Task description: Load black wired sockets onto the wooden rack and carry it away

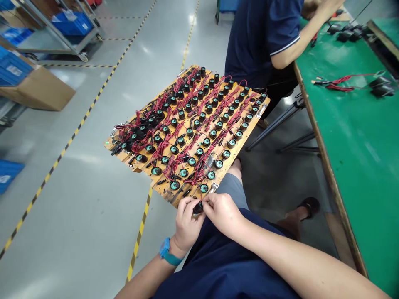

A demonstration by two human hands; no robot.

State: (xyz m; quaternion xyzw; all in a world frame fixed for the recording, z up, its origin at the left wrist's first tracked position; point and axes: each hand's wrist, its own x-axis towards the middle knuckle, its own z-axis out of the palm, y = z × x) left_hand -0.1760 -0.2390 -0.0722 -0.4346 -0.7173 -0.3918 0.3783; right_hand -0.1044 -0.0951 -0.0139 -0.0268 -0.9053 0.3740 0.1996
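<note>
A small black round part (197,207) sits in the fingers of my left hand (188,226), just off the near edge of the wooden board (168,195). The fingers of my right hand (225,214) are pinched together against the part's right side; what lies between them is too small to make out. From the part a thin red wire rises toward the board. Rows of similar black round parts with green faces (183,172) stand on the board, with bundled red and black wires (195,178) between them.
A co-worker in a dark blue shirt (252,41) is beyond the board. To the right, a green-topped table (358,153) bears wired black parts (382,86). A metal cart (46,43), blue bins (73,25) and a cardboard box (40,89) stand at the left.
</note>
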